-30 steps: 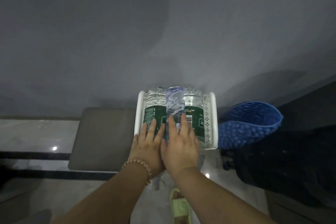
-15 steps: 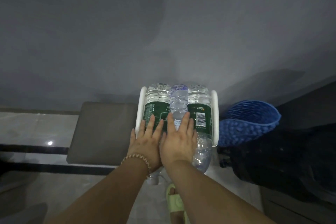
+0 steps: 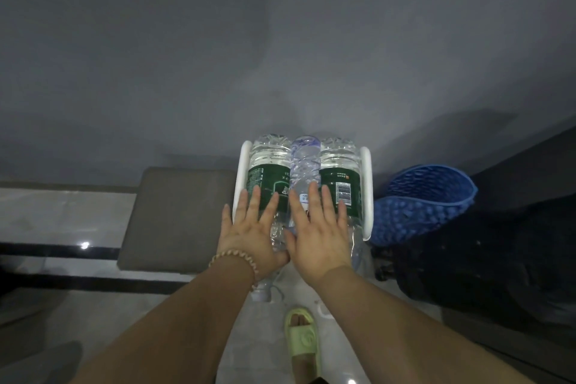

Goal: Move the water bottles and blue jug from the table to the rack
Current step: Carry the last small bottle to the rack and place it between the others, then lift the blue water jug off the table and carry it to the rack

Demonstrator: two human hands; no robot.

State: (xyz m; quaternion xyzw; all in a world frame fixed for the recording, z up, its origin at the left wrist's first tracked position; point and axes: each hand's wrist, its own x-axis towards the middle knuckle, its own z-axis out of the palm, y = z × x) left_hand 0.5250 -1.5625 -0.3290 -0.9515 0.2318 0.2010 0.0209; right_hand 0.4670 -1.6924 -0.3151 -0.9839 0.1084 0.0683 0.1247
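Left hand (image 3: pixel 252 234): flat, fingers straight and spread, palm resting on the left green-labelled bottle (image 3: pixel 268 178). Beaded bracelet (image 3: pixel 233 259) at my wrist.

Right hand (image 3: pixel 318 237): flat, fingers straight and spread, lying across the clear middle bottle (image 3: pixel 305 165) and the right green-labelled bottle (image 3: pixel 338 178). My thumbs are close together; I cannot tell if they touch.

Bottles, three: lying on their sides, touching side by side in the white rack (image 3: pixel 366 190), bases toward the grey wall (image 3: pixel 280 56), necks toward me.

Blue container (image 3: pixel 420 203): studded wall, tipped over, just right of the rack.

Grey cushion (image 3: pixel 177 215): just left of the rack.

Green slipper (image 3: pixel 300 337): on my foot, on the glossy floor (image 3: pixel 62 215) below my hands.
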